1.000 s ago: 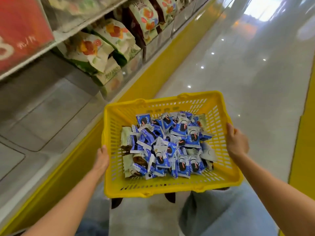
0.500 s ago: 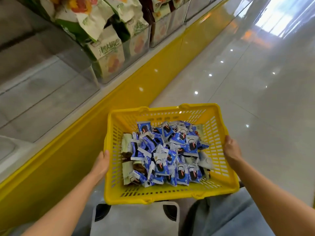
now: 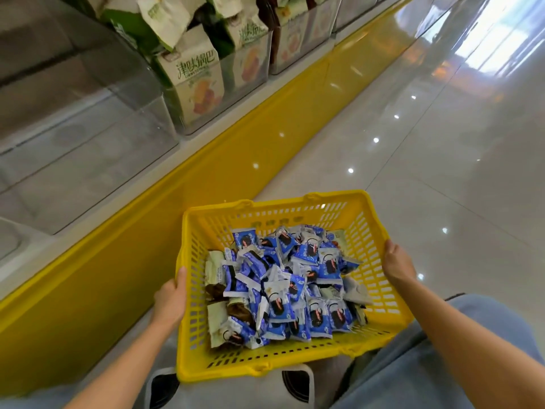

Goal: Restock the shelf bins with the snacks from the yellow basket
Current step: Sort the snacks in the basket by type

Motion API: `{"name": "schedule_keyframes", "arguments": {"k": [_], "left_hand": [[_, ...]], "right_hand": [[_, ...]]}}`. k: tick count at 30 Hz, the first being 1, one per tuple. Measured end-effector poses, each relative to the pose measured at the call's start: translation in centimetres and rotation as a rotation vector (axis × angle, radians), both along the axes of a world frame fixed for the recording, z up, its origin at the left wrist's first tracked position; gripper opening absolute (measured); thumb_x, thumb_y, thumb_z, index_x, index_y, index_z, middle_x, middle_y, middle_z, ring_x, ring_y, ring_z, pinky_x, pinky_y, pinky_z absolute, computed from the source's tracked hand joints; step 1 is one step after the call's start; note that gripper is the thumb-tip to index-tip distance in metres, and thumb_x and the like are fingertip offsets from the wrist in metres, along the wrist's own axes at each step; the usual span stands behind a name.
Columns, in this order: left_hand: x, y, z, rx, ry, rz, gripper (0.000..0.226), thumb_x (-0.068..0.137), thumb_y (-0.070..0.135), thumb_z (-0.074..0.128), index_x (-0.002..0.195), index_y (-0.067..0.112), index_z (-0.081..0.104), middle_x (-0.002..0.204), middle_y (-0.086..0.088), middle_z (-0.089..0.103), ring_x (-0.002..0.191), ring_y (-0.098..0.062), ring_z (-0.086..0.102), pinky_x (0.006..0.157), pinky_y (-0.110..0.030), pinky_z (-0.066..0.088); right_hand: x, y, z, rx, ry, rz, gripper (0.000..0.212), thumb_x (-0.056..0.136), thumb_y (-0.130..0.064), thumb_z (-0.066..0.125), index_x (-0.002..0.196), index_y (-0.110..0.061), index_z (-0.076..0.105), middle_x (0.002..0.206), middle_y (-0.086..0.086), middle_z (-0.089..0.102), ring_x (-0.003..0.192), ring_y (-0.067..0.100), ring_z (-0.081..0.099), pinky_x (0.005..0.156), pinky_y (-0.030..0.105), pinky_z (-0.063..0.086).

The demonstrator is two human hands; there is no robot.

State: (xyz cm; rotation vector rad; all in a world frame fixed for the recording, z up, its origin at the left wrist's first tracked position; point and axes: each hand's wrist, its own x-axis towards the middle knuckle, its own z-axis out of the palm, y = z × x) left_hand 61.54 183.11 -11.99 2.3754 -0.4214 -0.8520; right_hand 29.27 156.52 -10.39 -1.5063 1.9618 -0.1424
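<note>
A yellow plastic basket (image 3: 274, 370) sits low in front of me, above a white stool. It holds several small blue-and-white snack packets (image 3: 295, 278), plus a few pale green and brown ones along its left side. My left hand (image 3: 171, 299) grips the basket's left rim, thumb over the edge. My right hand (image 3: 396, 265) grips the right rim. At upper left are clear shelf bins (image 3: 88, 137); the nearest one looks bare inside.
Farther bins hold green-and-white snack bags (image 3: 194, 75). A yellow shelf base (image 3: 206, 178) runs diagonally along the left. Glossy tiled floor (image 3: 413, 160) stretches to the right. A white stool (image 3: 236, 391) is under the basket, my blue-jeaned knee (image 3: 418, 364) to its right.
The basket has come down and nearer to me, over the stool. The view has tilted down, so the shelves have slid up and left. Both hands keep their hold on the rims.
</note>
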Motion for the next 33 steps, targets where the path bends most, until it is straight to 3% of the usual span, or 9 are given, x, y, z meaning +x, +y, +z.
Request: {"name": "schedule_keyframes", "arguments": {"k": [4, 8, 10, 13, 17, 20, 23, 27, 33], "left_hand": [[0.1, 0.1, -0.4, -0.037, -0.074, -0.018, 0.058, 0.097, 0.045, 0.025, 0.088, -0.003, 0.057, 0.085, -0.023, 0.061, 0.083, -0.037, 0.059, 0.079, -0.046, 0.046], [-0.4, 0.2, -0.1, -0.047, -0.094, -0.056, 0.042, 0.099, 0.039, 0.030, 0.100, 0.001, 0.049, 0.085, -0.018, 0.059, 0.076, -0.031, 0.058, 0.068, -0.042, 0.046], [-0.6, 0.6, -0.1, -0.060, -0.095, -0.078, 0.034, 0.099, 0.035, 0.033, 0.099, 0.003, 0.046, 0.076, -0.015, 0.057, 0.061, -0.024, 0.053, 0.056, -0.036, 0.043], [-0.5, 1.1, -0.3, -0.029, -0.072, -0.114, 0.028, 0.099, 0.032, 0.035, 0.097, 0.005, 0.043, 0.074, -0.014, 0.057, 0.059, -0.025, 0.054, 0.056, -0.038, 0.045], [-0.5, 1.3, -0.5, 0.004, -0.070, -0.132, 0.028, 0.099, 0.033, 0.034, 0.090, 0.006, 0.040, 0.072, -0.013, 0.054, 0.057, -0.023, 0.050, 0.055, -0.037, 0.040], [-0.4, 1.4, -0.7, -0.021, -0.082, -0.134, 0.028, 0.098, 0.034, 0.033, 0.085, 0.010, 0.038, 0.070, -0.010, 0.051, 0.055, -0.020, 0.046, 0.051, -0.033, 0.037], [-0.5, 1.5, -0.8, -0.044, -0.070, -0.129, 0.028, 0.099, 0.035, 0.031, 0.086, 0.012, 0.039, 0.074, -0.012, 0.054, 0.059, -0.022, 0.050, 0.050, -0.033, 0.037], [-0.6, 1.5, -0.9, -0.084, -0.101, -0.118, 0.027, 0.098, 0.035, 0.032, 0.078, 0.016, 0.035, 0.073, -0.011, 0.052, 0.061, -0.024, 0.050, 0.049, -0.033, 0.033], [-0.9, 1.3, -1.0, -0.095, -0.113, -0.097, 0.027, 0.098, 0.036, 0.030, 0.080, 0.018, 0.035, 0.073, -0.006, 0.051, 0.059, -0.016, 0.048, 0.047, -0.029, 0.030]], "right_hand": [[1.2, 1.9, 0.2, -0.156, 0.068, 0.041, 0.043, 0.101, -0.027, 0.032, 0.122, 0.009, 0.044, 0.126, 0.029, 0.046, 0.117, 0.041, 0.043, 0.097, 0.045, 0.034], [2.9, 6.1, 0.1, -0.186, 0.352, 0.369, 0.059, 0.099, -0.027, 0.039, 0.146, 0.000, 0.014, 0.153, 0.020, 0.015, 0.142, 0.033, 0.011, 0.117, 0.043, 0.010], [3.9, 8.1, -0.3, -0.092, 0.251, 0.494, 0.060, 0.099, -0.025, 0.040, 0.148, -0.006, 0.011, 0.156, 0.014, 0.010, 0.144, 0.028, 0.010, 0.118, 0.041, 0.011], [6.2, 11.1, -0.3, 0.140, 0.013, 0.635, 0.061, 0.098, -0.028, 0.042, 0.149, -0.013, 0.011, 0.156, 0.006, 0.015, 0.140, 0.024, 0.024, 0.112, 0.038, 0.029], [9.3, 14.1, -1.1, 0.315, -0.057, 0.739, 0.071, 0.097, -0.027, 0.048, 0.150, -0.015, 0.003, 0.157, 0.004, 0.009, 0.143, 0.024, 0.017, 0.113, 0.035, 0.023], [11.1, 14.9, -1.7, 0.245, 0.040, 0.778, 0.071, 0.096, -0.030, 0.050, 0.149, -0.011, 0.008, 0.154, 0.008, 0.018, 0.140, 0.026, 0.022, 0.113, 0.035, 0.026], [11.9, 14.8, -1.9, 0.163, 0.135, 0.771, 0.063, 0.093, -0.034, 0.054, 0.143, -0.011, 0.023, 0.144, 0.010, 0.029, 0.128, 0.028, 0.039, 0.105, 0.037, 0.037], [12.0, 14.3, -2.1, 0.234, 0.106, 0.814, 0.053, 0.091, -0.033, 0.058, 0.133, -0.011, 0.034, 0.136, 0.011, 0.038, 0.117, 0.028, 0.048, 0.095, 0.036, 0.043], [11.7, 13.6, -2.5, 0.310, 0.029, 0.804, 0.047, 0.092, -0.031, 0.056, 0.130, -0.015, 0.033, 0.112, 0.011, 0.061, 0.091, 0.025, 0.061, 0.079, 0.042, 0.052]]}}
